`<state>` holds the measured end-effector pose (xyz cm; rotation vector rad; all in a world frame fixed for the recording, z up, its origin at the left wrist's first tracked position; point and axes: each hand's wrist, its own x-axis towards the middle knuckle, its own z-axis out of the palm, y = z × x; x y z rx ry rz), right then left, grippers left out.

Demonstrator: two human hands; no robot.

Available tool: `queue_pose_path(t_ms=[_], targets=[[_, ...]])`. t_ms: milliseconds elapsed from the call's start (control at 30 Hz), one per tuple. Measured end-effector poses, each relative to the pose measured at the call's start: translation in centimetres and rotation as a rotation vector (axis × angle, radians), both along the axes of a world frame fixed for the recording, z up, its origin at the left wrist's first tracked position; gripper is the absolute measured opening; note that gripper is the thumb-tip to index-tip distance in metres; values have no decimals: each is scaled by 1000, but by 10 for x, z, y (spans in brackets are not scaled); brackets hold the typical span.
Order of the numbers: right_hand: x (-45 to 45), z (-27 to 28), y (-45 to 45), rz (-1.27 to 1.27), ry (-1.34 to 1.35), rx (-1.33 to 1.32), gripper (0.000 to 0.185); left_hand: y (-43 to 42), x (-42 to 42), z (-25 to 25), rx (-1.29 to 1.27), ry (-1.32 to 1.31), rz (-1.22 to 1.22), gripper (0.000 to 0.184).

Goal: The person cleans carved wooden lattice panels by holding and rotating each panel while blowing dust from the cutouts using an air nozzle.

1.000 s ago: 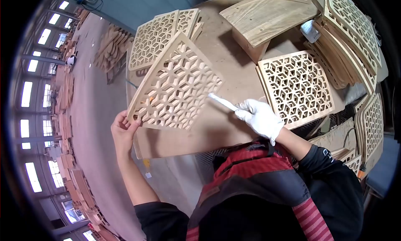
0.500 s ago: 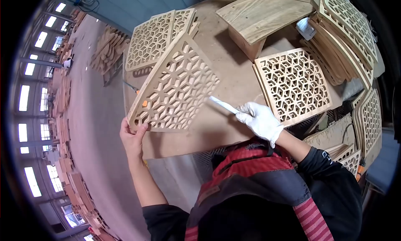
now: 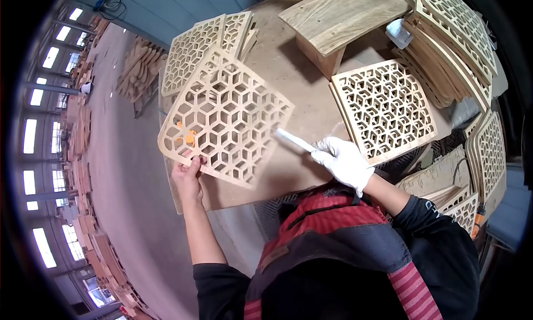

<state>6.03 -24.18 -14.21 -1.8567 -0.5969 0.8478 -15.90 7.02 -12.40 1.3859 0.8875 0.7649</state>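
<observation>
My bare left hand (image 3: 189,178) grips the lower left edge of a wooden lattice panel (image 3: 229,98), thumb on top and fingers beneath. The panel is held up over the table, tilted, its pattern of cut-out holes facing me. In a white glove, my right hand (image 3: 345,163) pinches a slim white stick (image 3: 295,140), whose exact kind I cannot make out. The stick's tip points at the panel's right edge; whether they touch is unclear. Through the holes shows an orange tool (image 3: 190,137) lying on the table, mostly hidden.
Another lattice panel (image 3: 383,106) lies on a stack right of the table (image 3: 272,48). Further panels (image 3: 191,53) are piled at the back left. A plain wooden board (image 3: 344,17) rests on a block at the back. Curved lattice pieces (image 3: 461,28) crowd the right, beside a plastic cup (image 3: 399,33).
My left hand has turned the lattice panel from a steep tilt to face me more fully, its bottom edge shifting down and right. My right hand with the white stick has barely moved.
</observation>
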Motion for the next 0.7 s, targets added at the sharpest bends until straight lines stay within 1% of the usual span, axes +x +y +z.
queue_pose_path(t_ms=[100,133,167,200,233,267,300,367,400,500,567,600,700], targets=[[4,5,-1,-35,-32,33,28,5,-5,2,-186,-29,-53,27],[6,4,-1,-56,-29,63,28,0,-4,2,-252,7,46,24],[7,3,-3,-80,-24,92,27,-6,-2,4,-259,46,90,24],[11,8,-6,-62,-92,53,25,-6,-6,2,-314,39,74,24],[11,14,-6,-126,-38,85,24,-4,-12,-1,-372,34,58,24],[13,11,-8,-162,-11,90,23,5,-24,-11,-439,-45,-67,30],[14,9,-9,-196,15,97,21,-2,-20,-7,-459,-67,-23,32],[17,8,-6,-298,161,201,18,-21,-9,8,-496,-112,67,36],[19,9,-6,-321,191,213,18,-20,-12,7,-501,-164,0,42],[26,14,-5,-386,253,255,20,-9,-23,1,-714,-284,-76,45],[28,13,-4,-423,256,292,21,-14,-20,6,-753,-296,-50,46],[32,9,-6,-367,95,232,22,-15,-19,8,-766,-298,-37,46],[32,13,-3,-406,148,269,23,-18,-16,12,-782,-301,-44,46]])
